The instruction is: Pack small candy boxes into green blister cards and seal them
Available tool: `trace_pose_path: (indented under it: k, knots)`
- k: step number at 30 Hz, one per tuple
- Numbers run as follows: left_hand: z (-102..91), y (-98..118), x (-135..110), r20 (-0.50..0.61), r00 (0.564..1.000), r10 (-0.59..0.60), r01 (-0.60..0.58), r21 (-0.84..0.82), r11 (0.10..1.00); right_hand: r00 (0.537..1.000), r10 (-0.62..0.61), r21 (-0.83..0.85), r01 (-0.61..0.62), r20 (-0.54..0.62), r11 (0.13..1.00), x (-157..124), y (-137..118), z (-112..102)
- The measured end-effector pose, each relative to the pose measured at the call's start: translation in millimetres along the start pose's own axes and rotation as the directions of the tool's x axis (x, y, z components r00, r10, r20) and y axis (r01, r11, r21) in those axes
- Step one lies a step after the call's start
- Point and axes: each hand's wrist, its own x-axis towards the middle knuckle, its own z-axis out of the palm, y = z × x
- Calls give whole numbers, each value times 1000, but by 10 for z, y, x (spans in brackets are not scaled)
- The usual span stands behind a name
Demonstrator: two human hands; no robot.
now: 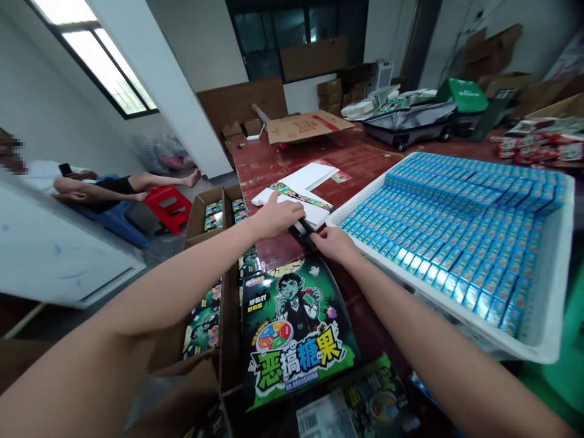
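A dark printed card (292,331) with a cartoon vampire and green lettering lies flat on the red table in front of me. My left hand (277,217) is closed over its far end, against a flat white box blank (296,204). My right hand (332,242) pinches the same dark top tab of the card, fingers closed. The two hands almost touch. What lies under the fingers is hidden.
A large white tray (545,316) packed with several small blue boxes fills the right. Open cartons (214,213) of printed packs stand at the left. A person lies on the floor by a red stool (168,205). Cardboard and luggage sit at the far end.
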Motion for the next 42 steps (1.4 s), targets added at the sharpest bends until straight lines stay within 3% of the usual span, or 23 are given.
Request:
trace_pose_path:
  k: [5, 11, 16, 20, 25, 30, 35, 39, 42]
  knots:
    - [-47, -23, -52, 12, 1000, -22, 22, -19, 1000, 998, -41, 233, 29, 47, 972, -73, 24, -4]
    - [33, -30, -16, 29, 998, -62, 65, -141, 988, 978, -200, 371, 210, -66, 904, -251, 110, -26]
    - [149, 7, 58, 48, 997, -56, 65, -215, 975, 968, -232, 277, 250, -98, 928, -355, 144, -126]
    - [238, 49, -29, 121, 991, -65, 90, -212, 973, 987, -163, 183, 160, 5, 970, -435, 239, -118]
    - [450, -11, -129, 181, 983, -33, 81, -269, 960, 997, -44, -39, 47, 56, 998, -350, 524, 61]
    - [549, 22, -90, 172, 985, 6, 51, -324, 945, 1000, -7, -236, 11, 19, 972, -372, 547, 98]
    - [536, 92, 44, 182, 983, 38, 29, -352, 936, 997, 79, -490, -79, -21, 868, -476, 381, 60]
    - [484, 131, 99, 156, 987, 39, 22, -370, 929, 988, 146, -485, -148, -44, 862, -492, 293, 48]
    - [454, 179, 78, 118, 993, -7, 50, -365, 930, 979, 205, -423, -184, 4, 887, -431, 340, 50]
